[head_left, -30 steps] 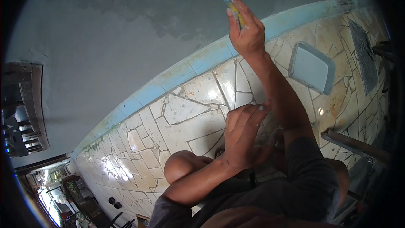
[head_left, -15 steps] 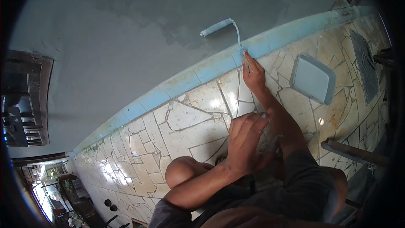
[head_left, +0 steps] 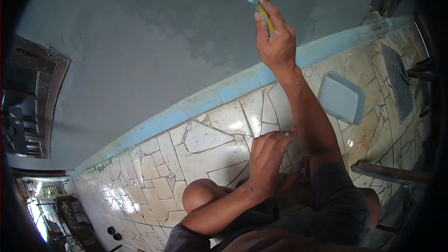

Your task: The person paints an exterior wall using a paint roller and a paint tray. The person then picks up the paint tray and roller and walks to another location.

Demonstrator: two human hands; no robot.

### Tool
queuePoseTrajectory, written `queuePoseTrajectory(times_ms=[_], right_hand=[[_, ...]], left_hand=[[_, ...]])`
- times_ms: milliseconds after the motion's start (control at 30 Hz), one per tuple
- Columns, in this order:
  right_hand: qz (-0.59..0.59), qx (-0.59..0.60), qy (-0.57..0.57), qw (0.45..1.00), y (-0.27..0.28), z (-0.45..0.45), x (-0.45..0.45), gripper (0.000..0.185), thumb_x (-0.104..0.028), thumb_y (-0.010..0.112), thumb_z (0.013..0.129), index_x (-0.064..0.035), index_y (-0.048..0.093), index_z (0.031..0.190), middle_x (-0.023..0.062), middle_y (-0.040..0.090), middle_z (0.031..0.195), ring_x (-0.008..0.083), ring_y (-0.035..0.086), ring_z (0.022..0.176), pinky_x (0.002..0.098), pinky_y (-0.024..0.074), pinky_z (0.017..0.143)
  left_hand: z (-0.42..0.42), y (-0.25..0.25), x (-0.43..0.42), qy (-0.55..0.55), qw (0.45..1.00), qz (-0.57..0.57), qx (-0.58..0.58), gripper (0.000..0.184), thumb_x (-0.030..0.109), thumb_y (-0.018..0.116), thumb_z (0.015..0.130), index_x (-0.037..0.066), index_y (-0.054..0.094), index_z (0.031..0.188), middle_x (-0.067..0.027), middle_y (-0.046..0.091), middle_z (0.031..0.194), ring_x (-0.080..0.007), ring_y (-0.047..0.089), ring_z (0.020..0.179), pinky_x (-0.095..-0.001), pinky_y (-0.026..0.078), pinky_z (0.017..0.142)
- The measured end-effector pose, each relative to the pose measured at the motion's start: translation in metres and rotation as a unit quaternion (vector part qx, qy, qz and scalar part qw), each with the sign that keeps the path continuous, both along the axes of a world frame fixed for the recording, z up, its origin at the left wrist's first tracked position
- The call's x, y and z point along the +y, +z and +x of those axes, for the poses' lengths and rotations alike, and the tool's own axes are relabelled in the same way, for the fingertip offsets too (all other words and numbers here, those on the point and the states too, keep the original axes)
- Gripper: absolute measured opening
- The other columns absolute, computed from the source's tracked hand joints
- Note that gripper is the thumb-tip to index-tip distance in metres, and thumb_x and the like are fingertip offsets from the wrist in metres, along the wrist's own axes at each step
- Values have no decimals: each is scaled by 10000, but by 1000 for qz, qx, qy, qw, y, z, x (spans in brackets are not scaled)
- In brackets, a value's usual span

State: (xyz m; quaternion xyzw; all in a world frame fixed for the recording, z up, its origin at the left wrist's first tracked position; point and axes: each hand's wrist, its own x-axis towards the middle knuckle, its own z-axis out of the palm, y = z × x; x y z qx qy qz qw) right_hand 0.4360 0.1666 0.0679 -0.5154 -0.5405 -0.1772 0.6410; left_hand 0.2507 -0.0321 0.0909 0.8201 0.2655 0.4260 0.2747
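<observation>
My right hand (head_left: pixel 278 42) is raised against the grey wall (head_left: pixel 140 42), wrapped round the yellow and light-blue handle of a paint roller (head_left: pixel 264 13). The roller's metal rod runs up out of the frame, so its sleeve is out of sight. My left hand (head_left: pixel 270 161) hangs in front of my body near my right forearm, its fingers curled and bent toward the thumb side; pale specks mark a fingertip. No object shows in it, though the palm is hidden. Below and right of my right arm, a tray (head_left: pixel 342 98) with pale grey-blue paint lies on the stone floor.
A light-blue tiled skirting (head_left: pixel 205 100) runs along the wall's foot above the irregular stone floor (head_left: pixel 205 137). At right are a grey textured mat (head_left: pixel 397 84) and a wooden bar (head_left: pixel 387 171). A dark-framed window (head_left: pixel 39 98) is at left. My bent knee (head_left: pixel 200 195) is below.
Half a second ago the roller sleeve was visible low on the wall; my right hand has moved up with the roller, and the sleeve has left the frame. My left hand keeps its curled pose.
</observation>
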Motion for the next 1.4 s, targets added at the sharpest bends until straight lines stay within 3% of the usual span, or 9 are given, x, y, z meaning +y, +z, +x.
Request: queuePoseTrajectory(times_ms=[100,300,367,567,600,733,1167,1233,1400], right_hand=[[22,-4,8,1000,-9,1,4,560,-47,708,996,-164,588,1530,203,769,1236,414,762,1092,443,636,865],[-53,22,7,998,-117,-8,-19,544,-21,717,981,-96,601,1507,195,761,1268,407,757,1107,443,637,874],[-127,45,22,991,-142,-13,-31,449,-24,668,1026,-5,600,1469,240,706,1383,441,705,1235,428,607,979],[-211,86,59,972,-208,-39,-84,434,-42,669,1026,6,619,1454,253,716,1345,425,714,1218,426,599,977],[-200,75,45,976,-223,-47,-91,490,-47,702,996,-99,634,1478,208,761,1228,404,752,1093,448,619,883],[-329,97,57,938,-273,-74,-118,520,-134,679,1028,-186,581,1536,204,770,1146,441,741,1019,507,609,832],[-398,97,33,912,-301,-92,-108,519,-165,657,1041,-222,569,1549,229,759,987,472,733,915,556,592,761],[-457,123,40,880,-293,-92,-108,461,-156,626,1070,-161,583,1529,244,758,1172,464,722,1074,511,589,878],[-366,96,34,925,-296,-91,-95,481,-133,667,1037,-156,605,1513,218,764,1113,436,738,988,492,601,815]], left_hand=[[-2,0,0,2,1000,2,-5,800,47,910,723,-14,562,1440,-164,738,1163,-320,654,1028,-419,508,921],[-4,0,-2,7,1000,3,0,819,52,912,714,-13,561,1450,-161,736,1168,-318,660,1022,-424,508,931],[-4,0,-4,4,1000,-2,4,821,60,910,712,-12,562,1453,-158,735,1167,-317,661,1022,-426,508,931],[-6,-5,-6,-6,1000,-26,-3,782,99,884,724,1,586,1441,-143,724,1163,-329,660,1032,-438,504,929],[-6,-7,-4,-10,999,-29,-7,748,127,872,739,15,612,1431,-125,698,1206,-321,642,1070,-429,493,930],[-8,-9,-3,-12,999,-40,-15,742,155,846,756,44,624,1456,-97,671,1257,-300,625,1137,-419,473,938],[-23,-15,3,12,999,-24,-41,767,169,849,732,29,621,1451,-119,678,1240,-310,646,1128,-425,475,920],[-25,-15,5,10,999,-25,-37,761,168,848,734,24,624,1446,-123,680,1239,-311,648,1124,-424,476,917],[-28,-19,6,4,999,-34,-36,764,180,846,734,11,623,1445,-132,688,1239,-312,649,1122,-422,477,911]])
